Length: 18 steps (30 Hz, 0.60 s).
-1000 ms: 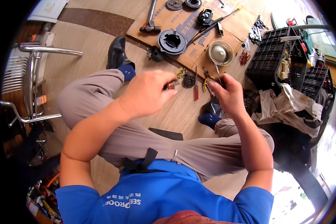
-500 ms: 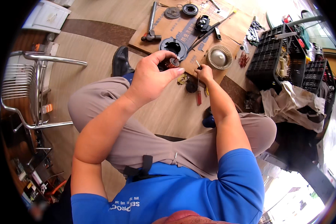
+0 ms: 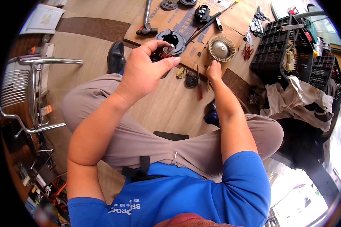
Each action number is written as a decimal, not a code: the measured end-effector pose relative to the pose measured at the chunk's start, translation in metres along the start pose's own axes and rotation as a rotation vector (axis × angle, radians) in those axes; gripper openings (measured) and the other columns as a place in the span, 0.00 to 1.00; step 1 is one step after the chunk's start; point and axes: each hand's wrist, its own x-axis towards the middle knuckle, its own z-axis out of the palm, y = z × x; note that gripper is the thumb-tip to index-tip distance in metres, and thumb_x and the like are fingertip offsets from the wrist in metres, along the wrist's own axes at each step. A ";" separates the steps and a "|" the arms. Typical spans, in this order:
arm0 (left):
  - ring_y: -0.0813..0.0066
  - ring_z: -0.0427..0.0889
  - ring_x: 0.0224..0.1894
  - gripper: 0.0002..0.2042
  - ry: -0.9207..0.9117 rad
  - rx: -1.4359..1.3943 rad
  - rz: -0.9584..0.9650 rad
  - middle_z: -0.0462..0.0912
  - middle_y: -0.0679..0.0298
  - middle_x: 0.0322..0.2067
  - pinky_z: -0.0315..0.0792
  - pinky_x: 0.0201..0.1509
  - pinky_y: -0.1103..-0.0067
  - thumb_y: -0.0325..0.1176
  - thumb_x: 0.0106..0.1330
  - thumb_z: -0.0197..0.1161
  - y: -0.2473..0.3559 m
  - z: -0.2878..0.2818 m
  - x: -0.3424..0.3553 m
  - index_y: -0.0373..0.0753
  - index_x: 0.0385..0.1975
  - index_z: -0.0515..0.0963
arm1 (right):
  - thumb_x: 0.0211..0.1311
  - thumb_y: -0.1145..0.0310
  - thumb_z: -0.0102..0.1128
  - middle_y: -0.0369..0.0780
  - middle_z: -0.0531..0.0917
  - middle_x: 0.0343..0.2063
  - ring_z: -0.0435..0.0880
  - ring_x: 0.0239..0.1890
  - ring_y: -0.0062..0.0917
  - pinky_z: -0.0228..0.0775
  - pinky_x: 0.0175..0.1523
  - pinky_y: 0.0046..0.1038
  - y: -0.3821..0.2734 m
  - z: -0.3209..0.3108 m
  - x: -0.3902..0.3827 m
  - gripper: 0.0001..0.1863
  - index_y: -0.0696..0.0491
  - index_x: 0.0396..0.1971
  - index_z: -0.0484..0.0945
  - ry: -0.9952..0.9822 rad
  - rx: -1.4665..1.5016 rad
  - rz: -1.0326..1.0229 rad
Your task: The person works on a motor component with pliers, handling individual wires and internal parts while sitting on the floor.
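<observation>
Holding that small motor armature (image 3: 166, 51) up in your left hand (image 3: 142, 73), you've got it pinched between thumb and fingertips, copper windings and shaft end just peeking out above the black round housing (image 3: 170, 39) on the cardboard sheet (image 3: 185, 26). Your right hand (image 3: 215, 70) is stretched down to the floor, fingers curled together right at the near edge of the tan blower wheel (image 3: 221, 48). I honestly can't tell if it's gripping something small there or just pressing on the cardboard.

My read: you're mid-teardown or mid-reassembly of the blower motor, at the point of inspecting the rotor while fishing for the next bit. Whatever comes next looks like it needs a steady pinch on the armature so the shaft doesn't get knocked, plus a clean pick from that cluttered spot by the red-handled screwdriver (image 3: 199, 82) and the little black gear-like part (image 3: 191, 80).

Hard to make out from the head view: your palm covers most of the armature, so its lower end is hidden. The brass bit (image 3: 182, 72) near it is too small to identify. The hammer (image 3: 146, 22) and the parts at the top are cut off by the rim, and the black crates (image 3: 276, 49) on the right are a jumble.
</observation>
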 end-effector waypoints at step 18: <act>0.80 0.76 0.41 0.22 -0.126 -0.259 -0.102 0.77 0.65 0.43 0.71 0.46 0.81 0.22 0.59 0.65 -0.007 -0.007 0.003 0.36 0.54 0.71 | 0.64 0.65 0.50 0.50 0.79 0.44 0.82 0.47 0.44 0.75 0.51 0.41 0.010 0.002 -0.055 0.13 0.55 0.43 0.74 -0.141 -0.198 0.032</act>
